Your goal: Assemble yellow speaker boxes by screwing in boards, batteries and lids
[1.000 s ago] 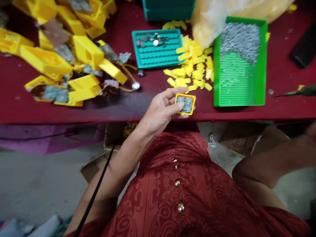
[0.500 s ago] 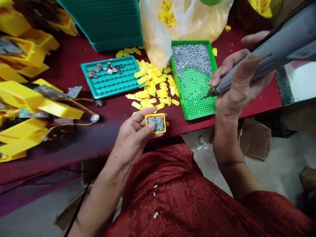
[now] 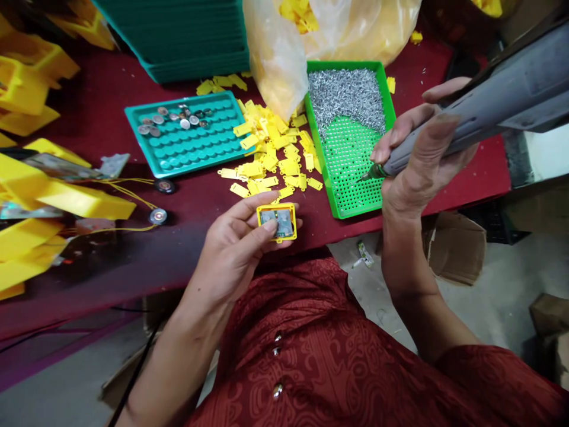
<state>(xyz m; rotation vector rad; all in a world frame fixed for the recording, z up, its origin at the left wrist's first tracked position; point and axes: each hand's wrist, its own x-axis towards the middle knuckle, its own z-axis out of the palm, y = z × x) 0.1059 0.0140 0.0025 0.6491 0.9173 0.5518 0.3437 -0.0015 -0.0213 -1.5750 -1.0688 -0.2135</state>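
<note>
My left hand (image 3: 240, 237) is closed around a small yellow plastic case (image 3: 294, 220), its open side up, with a circuit board (image 3: 282, 223) inside under my thumb. In my right hand (image 3: 422, 154) is a grey electric screwdriver (image 3: 480, 101), gripped like a pen. Its bit points down over the perforated, bare part of a green tray (image 3: 334, 191); whether the tip touches the tray I cannot tell. Small silver screws (image 3: 347, 98) are heaped in the far half of that tray. Yellow plastic tabs (image 3: 267, 142) lie in a loose pile between my hands and the plastic bag.
A teal ribbed tray (image 3: 186, 139) holds several round metal discs. Behind it rises a stack of teal trays (image 3: 186, 35). A plastic bag (image 3: 275, 65) stands at the back with yellow parts inside. Yellow cases with wired boards (image 3: 84, 198) crowd the left. A cardboard box (image 3: 457, 249) sits on the floor.
The table items at the left have shifted slightly left in view as the camera turned. Both hands keep their grips; the screwdriver has moved slightly left and down in view.
</note>
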